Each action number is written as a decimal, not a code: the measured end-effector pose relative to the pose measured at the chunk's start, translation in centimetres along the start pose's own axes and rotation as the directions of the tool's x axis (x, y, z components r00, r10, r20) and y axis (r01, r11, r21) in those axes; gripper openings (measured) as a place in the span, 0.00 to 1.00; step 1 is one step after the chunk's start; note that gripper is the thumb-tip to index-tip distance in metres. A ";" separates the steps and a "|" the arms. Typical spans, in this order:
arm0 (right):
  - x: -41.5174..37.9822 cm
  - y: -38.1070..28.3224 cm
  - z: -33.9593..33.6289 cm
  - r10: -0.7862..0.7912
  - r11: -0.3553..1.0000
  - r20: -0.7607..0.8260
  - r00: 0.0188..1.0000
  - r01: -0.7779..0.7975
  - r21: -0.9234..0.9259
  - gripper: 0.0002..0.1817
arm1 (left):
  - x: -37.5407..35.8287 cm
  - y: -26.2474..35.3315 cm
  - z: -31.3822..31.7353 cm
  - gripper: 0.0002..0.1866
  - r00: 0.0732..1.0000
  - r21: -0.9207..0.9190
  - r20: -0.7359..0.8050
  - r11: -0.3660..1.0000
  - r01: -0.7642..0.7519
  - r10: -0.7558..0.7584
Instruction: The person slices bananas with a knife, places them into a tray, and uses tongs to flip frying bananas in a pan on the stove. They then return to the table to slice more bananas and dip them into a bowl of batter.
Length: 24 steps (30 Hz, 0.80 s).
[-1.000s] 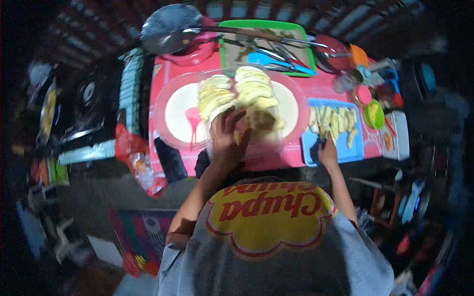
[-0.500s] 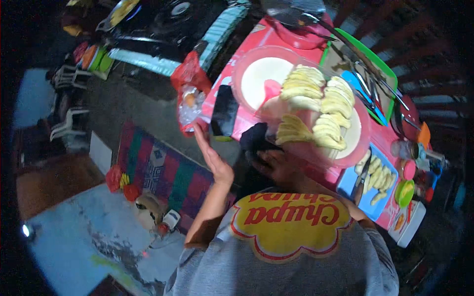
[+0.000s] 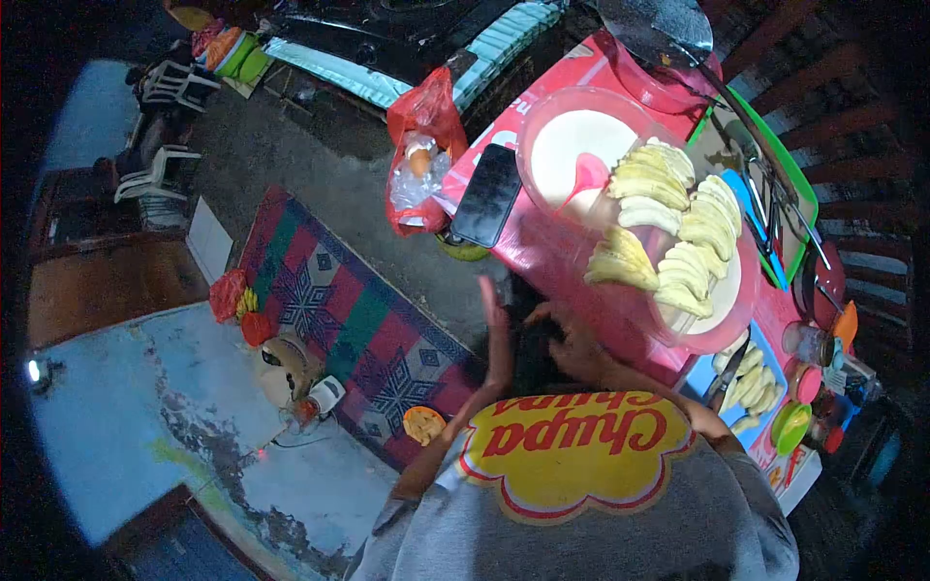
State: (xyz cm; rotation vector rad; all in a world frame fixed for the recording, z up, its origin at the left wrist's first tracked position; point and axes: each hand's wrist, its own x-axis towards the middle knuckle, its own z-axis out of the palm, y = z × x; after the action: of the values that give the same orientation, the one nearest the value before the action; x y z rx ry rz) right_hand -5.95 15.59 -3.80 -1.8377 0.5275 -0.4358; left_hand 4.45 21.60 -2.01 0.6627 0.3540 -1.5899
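Note:
My left hand (image 3: 498,339) is held upright in front of my chest, seen edge-on with fingers stretched out. Close by on its right, my right hand (image 3: 576,349) has bent fingers against a black cloth (image 3: 528,334); the dark folds blend into shadow, hiding part of the grip. Beyond the hands, fanned banana slices (image 3: 688,257) lie in rows across a pink basin (image 3: 744,305). Next to it stands a bowl of pale batter (image 3: 572,140) with a pink ladle (image 3: 588,174) in it. A black phone (image 3: 487,194) rests at the table's left edge.
A blue tray (image 3: 765,353) holds peeled bananas and a knife (image 3: 728,380). Jars (image 3: 802,382) stand at the right, with a green tray (image 3: 794,174) of utensils behind. A red bag (image 3: 423,107) with eggs hangs by the table. A stove (image 3: 387,39) stands at the back.
My left hand has come down and inward, nearer my right hand. The black cloth has lowered from the table edge to between the hands. The view has shifted, moving the table rightward.

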 end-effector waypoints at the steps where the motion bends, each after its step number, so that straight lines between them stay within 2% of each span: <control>1: -0.4 -0.6 0.7 0.123 0.983 -0.090 0.988 -0.108 0.151 0.11 | 1.0 -1.2 -0.8 0.32 1.000 0.003 0.007 1.000 0.001 -0.001; 2: -0.6 -0.9 0.9 0.254 0.931 -0.160 0.954 -0.197 0.308 0.09 | 2.4 -2.7 -2.7 0.30 0.920 -0.046 0.168 0.935 -0.351 0.354; 3: -0.6 0.3 0.6 0.248 0.934 -0.164 0.955 -0.190 0.303 0.09 | 2.5 -3.0 -0.9 0.28 0.692 -0.151 0.298 0.748 -0.646 0.657; 4: -0.8 2.5 0.3 0.271 0.922 -0.169 0.948 -0.205 0.329 0.10 | 1.7 -4.5 0.8 0.25 0.759 0.236 -0.203 0.783 -0.576 0.619; 5: -0.8 3.2 0.0 0.301 0.906 -0.173 0.938 -0.225 0.358 0.14 | 1.6 -4.9 0.4 0.25 0.760 0.238 -0.201 0.784 -0.574 0.618; 6: -1.1 3.5 0.2 0.301 0.906 -0.178 0.937 -0.223 0.360 0.14 | 1.5 -5.3 -0.3 0.24 0.774 0.348 -0.174 0.773 -0.530 0.609; 8: -1.9 3.6 0.7 0.405 0.898 -0.288 0.868 -0.319 0.303 0.15 | 1.6 -5.7 -1.7 0.24 0.803 0.555 -0.123 0.711 -0.432 0.583; 9: -2.3 3.4 0.6 0.403 0.898 -0.292 0.867 -0.315 0.306 0.15 | 1.6 -5.6 -2.2 0.24 0.817 0.649 -0.101 0.660 -0.379 0.568; 10: -2.7 3.3 0.4 0.379 0.909 -0.206 0.902 -0.321 0.267 0.15 | 1.7 -5.5 -2.5 0.25 0.830 0.734 -0.079 0.596 -0.326 0.552; 11: -3.0 3.1 0.2 0.358 0.918 -0.116 0.926 -0.326 0.227 0.14 | 1.8 -5.3 -3.0 0.25 0.831 0.736 -0.077 0.593 -0.326 0.552; 13: -3.3 2.2 0.1 0.325 0.937 -0.117 0.939 -0.303 0.174 0.15 | 1.8 -4.5 -2.7 0.24 0.890 0.543 -0.311 0.830 -0.123 0.335; 14: -3.5 1.9 -0.1 0.288 0.954 -0.112 0.951 -0.276 0.117 0.15 | 1.6 -4.1 -2.2 0.24 0.890 0.543 -0.310 0.831 -0.122 0.333; 15: -3.6 1.6 -0.4 0.290 0.954 -0.113 0.950 -0.277 0.116 0.15 | 1.3 -3.6 -1.8 0.25 0.885 0.459 -0.402 0.888 -0.027 0.235; 16: -3.7 1.5 -0.7 0.208 0.978 -0.112 0.972 -0.206 0.025 0.16 | 1.2 -3.4 -1.5 0.27 0.866 0.364 -0.484 0.929 0.066 0.128; 17: -3.9 1.2 -1.0 0.125 0.989 -0.102 0.987 -0.132 -0.066 0.16 | 1.2 -3.5 -1.5 0.27 0.866 0.364 -0.484 0.929 0.068 0.126; 18: -4.2 1.0 -1.4 0.125 0.989 -0.103 0.987 -0.132 -0.067 0.16 | 1.2 -3.6 -1.5 0.28 0.891 0.467 -0.420 0.883 0.049 0.173; 19: -4.4 0.7 -1.9 0.174 0.984 -0.092 0.980 -0.178 -0.026 0.16 | 1.3 -3.7 -1.6 0.30 0.913 0.564 -0.349 0.826 0.022 0.213; 20: -4.6 0.6 -2.4 0.223 0.975 -0.078 0.972 -0.222 0.013 0.16 | 1.7 -4.0 -2.3 0.30 0.913 0.562 -0.346 0.827 0.019 0.214; 21: -4.8 0.5 -2.8 0.221 0.975 -0.076 0.972 -0.221 0.009 0.16 | 2.3 -4.7 -3.5 0.30 0.941 0.408 -0.303 0.913 -0.016 0.151; 22: -5.0 0.4 -3.2 0.301 0.953 -0.049 0.952 -0.299 0.051 0.16 | 2.4 -5.0 -3.6 0.30 0.964 0.238 -0.247 0.971 -0.038 0.098; 23: -5.1 0.4 -3.5 0.377 0.923 -0.019 0.926 -0.374 0.091 0.16 | 2.6 -5.0 -3.6 0.30 0.964 0.235 -0.246 0.971 -0.042 0.102; 24: -5.5 0.9 -3.6 0.374 0.924 -0.014 0.927 -0.372 0.088 0.16 | 2.6 -4.6 -2.4 0.29 0.957 0.213 -0.138 0.951 -0.223 0.255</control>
State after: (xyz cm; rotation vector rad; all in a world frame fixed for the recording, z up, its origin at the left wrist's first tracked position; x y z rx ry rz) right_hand -12.55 15.53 -3.77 -1.6042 0.8496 -0.2233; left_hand 0.34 21.51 -6.17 0.9554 0.2287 -1.3509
